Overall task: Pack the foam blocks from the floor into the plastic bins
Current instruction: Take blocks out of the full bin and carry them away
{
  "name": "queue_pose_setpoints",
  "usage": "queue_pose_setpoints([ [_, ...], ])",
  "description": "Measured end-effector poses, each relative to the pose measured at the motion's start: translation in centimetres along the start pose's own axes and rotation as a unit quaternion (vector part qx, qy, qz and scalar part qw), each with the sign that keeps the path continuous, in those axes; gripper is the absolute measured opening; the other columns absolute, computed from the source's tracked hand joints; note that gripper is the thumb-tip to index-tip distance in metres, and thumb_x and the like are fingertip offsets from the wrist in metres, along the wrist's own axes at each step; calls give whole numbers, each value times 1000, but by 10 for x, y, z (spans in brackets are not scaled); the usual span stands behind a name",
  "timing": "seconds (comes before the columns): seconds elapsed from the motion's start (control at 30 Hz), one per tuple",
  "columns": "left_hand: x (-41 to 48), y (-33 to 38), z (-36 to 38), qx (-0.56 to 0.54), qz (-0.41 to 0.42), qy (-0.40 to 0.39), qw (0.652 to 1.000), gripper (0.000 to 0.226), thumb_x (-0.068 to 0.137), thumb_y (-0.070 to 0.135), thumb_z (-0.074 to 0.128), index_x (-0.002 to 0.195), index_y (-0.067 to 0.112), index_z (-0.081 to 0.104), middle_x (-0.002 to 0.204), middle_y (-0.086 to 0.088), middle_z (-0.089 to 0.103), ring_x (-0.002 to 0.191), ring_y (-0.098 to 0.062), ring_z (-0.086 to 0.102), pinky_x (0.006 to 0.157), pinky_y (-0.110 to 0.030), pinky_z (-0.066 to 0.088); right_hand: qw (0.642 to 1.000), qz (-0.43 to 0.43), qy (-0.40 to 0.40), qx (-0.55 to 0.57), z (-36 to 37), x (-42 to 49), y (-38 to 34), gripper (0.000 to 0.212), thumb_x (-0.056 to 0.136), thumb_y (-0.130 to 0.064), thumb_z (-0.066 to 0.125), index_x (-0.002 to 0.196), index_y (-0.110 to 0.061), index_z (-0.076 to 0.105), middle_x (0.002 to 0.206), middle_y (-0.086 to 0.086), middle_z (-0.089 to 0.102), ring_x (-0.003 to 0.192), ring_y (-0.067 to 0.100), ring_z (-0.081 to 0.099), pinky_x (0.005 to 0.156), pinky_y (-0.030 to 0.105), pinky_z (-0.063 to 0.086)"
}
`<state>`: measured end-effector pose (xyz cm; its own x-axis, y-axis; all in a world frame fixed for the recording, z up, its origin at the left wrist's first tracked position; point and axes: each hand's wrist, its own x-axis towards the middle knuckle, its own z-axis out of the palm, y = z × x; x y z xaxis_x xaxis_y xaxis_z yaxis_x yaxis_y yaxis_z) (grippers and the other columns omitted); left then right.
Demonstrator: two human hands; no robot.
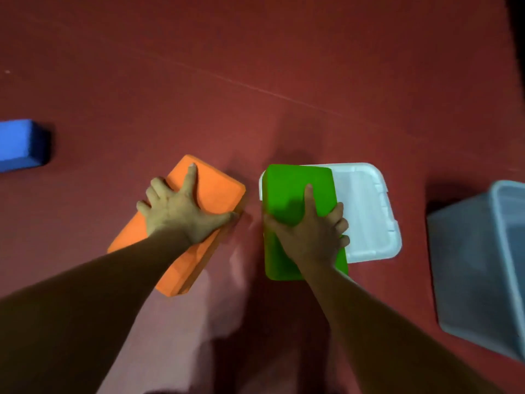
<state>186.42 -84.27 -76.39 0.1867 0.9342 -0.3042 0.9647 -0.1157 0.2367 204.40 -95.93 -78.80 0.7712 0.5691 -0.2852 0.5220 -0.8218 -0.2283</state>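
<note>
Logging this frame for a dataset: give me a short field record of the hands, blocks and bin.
left hand: grips orange block from above
right hand: grips green block, which overlaps white lid
blue block: on red floor, far left, untouched
grey bin: far right, apart from both hands

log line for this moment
left hand grips orange block | right hand grips green block over white lid | blue block on floor | bin at right

Left hand [181, 213] grips an orange foam block [217, 190]; right hand [311, 233] grips a green foam block [287, 187] over a white lid [368, 207].
</note>
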Motion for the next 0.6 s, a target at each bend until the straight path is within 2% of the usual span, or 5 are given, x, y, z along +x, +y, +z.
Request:
queue_pose_setpoints([
  [0.13,-24,112,11,39,45,-10,998,133,43,102,50,156,44,10,136,-21,34,127,-40,35,105,-57,29,996,57,52,34,-59,23,93,115,57,-98,51,155,-55,11,162,25,14,135,44,33,106,57,30],
  [0.3,-73,261,42,36,128,-9,991,132,43,103,50,155,45,10,136,-21,34,128,-40,35,106,-59,27,988,114,96,39,-121,42,223,117,47,-100,34,154,-55,14,162,23,14,135,43,32,106,59,28],
  [0.47,-128,402,72,39,215,-18,976,128,46,102,49,154,45,10,135,-19,33,130,-39,34,109,-57,26,968,205,133,52,-174,60,350,115,50,-99,46,153,-53,25,157,24,24,125,45,40,101,58,32],
  [0.6,-162,498,90,39,273,-28,961,131,45,103,49,156,44,12,136,-19,33,130,-39,34,109,-57,27,952,266,138,66,-221,72,433,114,55,-97,56,155,-53,21,160,26,19,130,46,36,102,58,31],
])
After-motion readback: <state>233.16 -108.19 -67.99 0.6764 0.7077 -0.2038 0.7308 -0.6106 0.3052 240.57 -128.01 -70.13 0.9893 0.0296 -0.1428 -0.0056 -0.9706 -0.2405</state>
